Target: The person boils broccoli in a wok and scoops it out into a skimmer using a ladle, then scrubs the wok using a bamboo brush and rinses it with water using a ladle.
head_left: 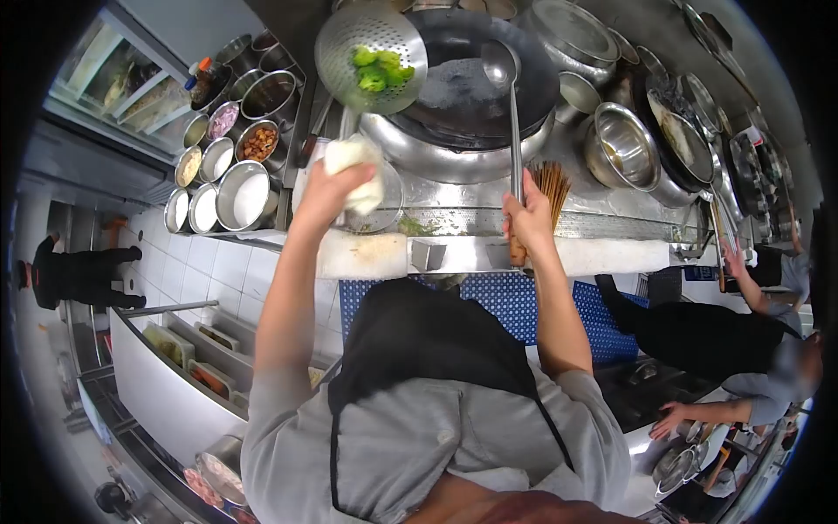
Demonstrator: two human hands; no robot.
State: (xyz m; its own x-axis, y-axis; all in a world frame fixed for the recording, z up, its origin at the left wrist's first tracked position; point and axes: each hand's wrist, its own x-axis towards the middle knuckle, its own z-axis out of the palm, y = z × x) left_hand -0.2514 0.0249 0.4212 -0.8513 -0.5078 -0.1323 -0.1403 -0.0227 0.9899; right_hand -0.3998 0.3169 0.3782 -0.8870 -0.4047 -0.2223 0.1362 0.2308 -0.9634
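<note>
Broccoli [381,70] in a perforated strainer [336,59], left hand [336,185] gripping its cloth-wrapped handle, right hand [529,214] holding a ladle [515,113] over the wok [458,96].

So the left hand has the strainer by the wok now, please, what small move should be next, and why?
Probably shift the strainer inward over the wok, before tipping: it holds greens, yet sits mostly beyond the wok's left edge. The ladle already rests there.
</note>
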